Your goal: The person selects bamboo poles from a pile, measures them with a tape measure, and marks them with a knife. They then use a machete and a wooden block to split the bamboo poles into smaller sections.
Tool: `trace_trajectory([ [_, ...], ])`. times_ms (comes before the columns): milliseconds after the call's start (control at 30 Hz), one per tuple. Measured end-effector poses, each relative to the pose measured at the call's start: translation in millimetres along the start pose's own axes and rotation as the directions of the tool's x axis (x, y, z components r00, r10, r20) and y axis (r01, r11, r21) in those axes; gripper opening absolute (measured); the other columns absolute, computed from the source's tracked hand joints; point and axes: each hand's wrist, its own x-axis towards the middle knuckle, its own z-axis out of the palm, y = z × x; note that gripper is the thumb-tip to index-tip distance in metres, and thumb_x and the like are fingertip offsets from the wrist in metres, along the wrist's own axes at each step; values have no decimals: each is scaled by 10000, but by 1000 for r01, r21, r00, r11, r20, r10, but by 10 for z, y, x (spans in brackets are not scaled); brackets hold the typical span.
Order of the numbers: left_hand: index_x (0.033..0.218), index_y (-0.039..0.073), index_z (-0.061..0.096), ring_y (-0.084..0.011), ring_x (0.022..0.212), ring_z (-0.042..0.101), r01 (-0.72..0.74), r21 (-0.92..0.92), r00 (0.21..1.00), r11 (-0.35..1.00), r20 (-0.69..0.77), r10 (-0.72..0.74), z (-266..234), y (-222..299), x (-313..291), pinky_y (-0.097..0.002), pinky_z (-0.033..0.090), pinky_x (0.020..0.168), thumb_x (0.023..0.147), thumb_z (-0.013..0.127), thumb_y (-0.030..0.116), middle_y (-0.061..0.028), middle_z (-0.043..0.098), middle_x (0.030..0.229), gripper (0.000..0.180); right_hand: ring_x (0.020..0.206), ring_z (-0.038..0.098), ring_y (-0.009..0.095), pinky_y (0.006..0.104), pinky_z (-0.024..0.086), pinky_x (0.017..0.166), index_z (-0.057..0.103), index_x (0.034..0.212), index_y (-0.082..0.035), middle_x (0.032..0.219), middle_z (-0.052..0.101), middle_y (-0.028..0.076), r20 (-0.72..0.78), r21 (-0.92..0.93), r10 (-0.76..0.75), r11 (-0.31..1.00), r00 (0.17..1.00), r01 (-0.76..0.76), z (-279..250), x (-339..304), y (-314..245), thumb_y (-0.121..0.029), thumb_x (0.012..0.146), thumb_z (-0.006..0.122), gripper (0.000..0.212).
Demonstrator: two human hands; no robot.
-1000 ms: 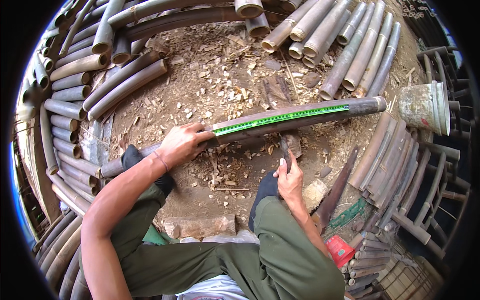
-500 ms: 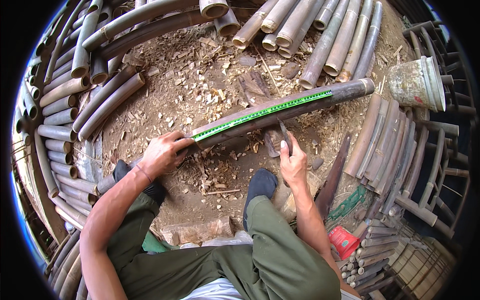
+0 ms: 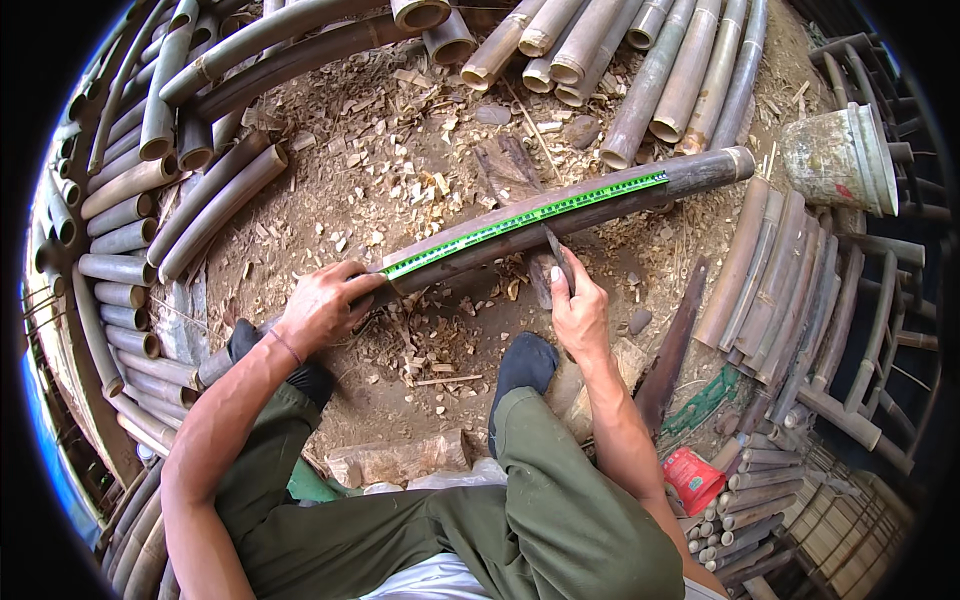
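A long bamboo pole [image 3: 705, 172] lies slantwise before me, from beside my left foot up to the right. Along its upper side runs a bright green measuring strip [image 3: 530, 220]. My left hand [image 3: 325, 303] is closed round the pole at the strip's left end; the fingers cover whatever lies beneath them. In my right hand [image 3: 583, 312] is a knife [image 3: 558, 258] with a dark blade, its handle mostly hidden in the fist. The blade's tip points up at the pole's near side, around the middle of the strip; whether it touches cannot be made out.
A wooden block [image 3: 510, 175] lies under the pole among wood chips. Bamboo poles [image 3: 690, 75] are stacked at the back, with more [image 3: 120, 265] on the left. Split bamboo [image 3: 765, 280], a dirty white bucket [image 3: 835, 160], a red container [image 3: 692, 480] and green netting [image 3: 703, 403] are on the right.
My right hand with the knife has shifted slightly left along the pole, and the blade tip has moved the same way. My left hand keeps its place on the pole.
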Motion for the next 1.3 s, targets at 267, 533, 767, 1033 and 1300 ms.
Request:
trace_trajectory([
  [267, 1120, 153, 688, -285, 898, 671, 15, 14, 1000, 1000, -2, -15, 26, 4, 29, -398, 580, 761, 852, 700, 180, -85, 653, 1001, 270, 990, 677, 429, 465, 540, 845, 560, 1329, -28, 1041, 685, 276, 154, -183, 226, 963, 962, -197, -202, -117, -88, -195, 1003, 491, 373],
  [533, 1148, 140, 683, -317, 963, 664, 97, -84, 995, 992, 28, -95, -47, -18, -61, -412, 557, 832, 861, 701, 178, -119, 660, 1055, 290, 1259, 504, 448, 439, 395, 1071, 245, 1470, 127, 1372, 455, 371, -154, -187, 414, 879, 897, -438, -310, -580, 525, -144, 916, 543, 685],
  [767, 1174, 125, 677, -341, 989, 659, 193, -192, 951, 962, -203, -231, -305, -86, -422, -410, 551, 840, 880, 694, 171, -130, 659, 1102, 298, 1385, 302, 412, 535, 277, 1162, 277, 1473, 54, 1487, 281, 284, -332, -501, 51, 837, 942, -222, 162, -268, 358, -33, 761, 708, 837],
  [1033, 1131, 83, 700, -344, 1010, 663, 162, -108, 955, 981, -231, -184, -381, -54, -437, -407, 540, 871, 857, 716, 142, -161, 664, 1125, 280, 1175, 554, 266, 499, 252, 1177, 529, 1304, -130, 1211, 570, 98, 514, -353, -603, 500, 610, 791, 1189, 516, -348, -114, 867, 601, 443],
  [1300, 1121, 103, 690, -326, 967, 663, 155, -117, 965, 981, -194, -176, -341, -55, -518, -400, 539, 841, 823, 725, 105, -129, 666, 1072, 300, 1265, 500, 298, 519, 253, 1175, 522, 1332, -138, 1252, 564, 104, 450, -622, -487, 430, 748, 654, 300, 802, 47, -131, 910, 557, 424],
])
